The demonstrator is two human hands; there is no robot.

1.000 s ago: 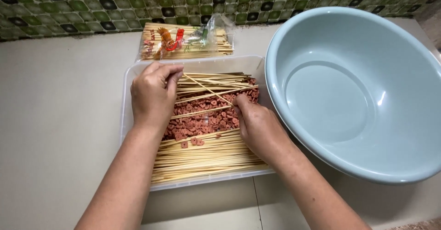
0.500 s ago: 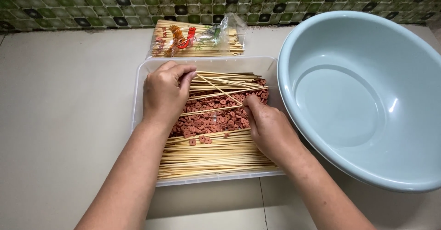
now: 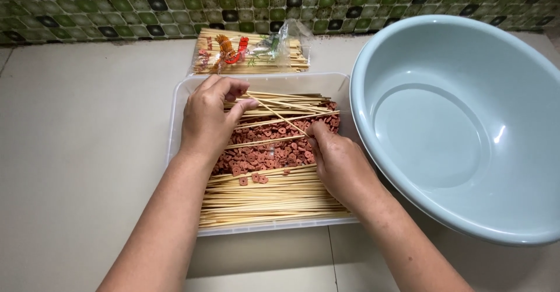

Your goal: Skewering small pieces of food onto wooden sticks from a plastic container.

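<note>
Here I see a clear plastic tray [image 3: 185, 102] on a pale surface [image 3: 87, 152], which serves as my landmark. Inside it, a heap of small reddish-brown discs [image 3: 265, 146] fills the middle, with loose bamboo skewers [image 3: 268, 199] stacked along its near side and more lying across its far side. Beyond the tray, against the tiled wall [image 3: 116, 6], lies a bag of skewers [image 3: 251, 53]; to the tray's right sits a large pale-blue basin [image 3: 466, 129], with nothing in it. By my judgement the work is at an early stage: I can tell no loaded skewer apart, and most discs remain loose. The left hand [image 3: 207, 120] arches over the tray's far-left part, fingers curled down onto the skewers there. The right hand [image 3: 335, 161] rests over the tray's right side, fingertips pinched on a single skewer [image 3: 274, 113] that slants across the heap toward the left hand.
</note>
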